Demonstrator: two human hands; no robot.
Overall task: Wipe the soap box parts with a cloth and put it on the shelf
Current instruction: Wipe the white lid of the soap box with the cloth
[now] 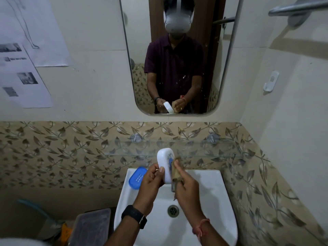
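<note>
My left hand (152, 178) grips a white soap box part (164, 164) and holds it upright on edge over the sink. A brown cloth (176, 172) is pressed against the part's right face by my right hand (186, 185), which is closed around it. A blue soap box part (137, 177) with drain slots lies on the sink's back left corner. The glass shelf (204, 148) runs along the leaf-patterned wall just behind and above my hands. It carries nothing that I can see.
The white sink (213, 196) with its drain (173, 210) lies below my hands; the tap is mostly hidden behind them. A mirror (177, 68) hangs above the shelf. A lidded plastic bin (92, 226) stands at the lower left. A towel bar (298, 8) is at the upper right.
</note>
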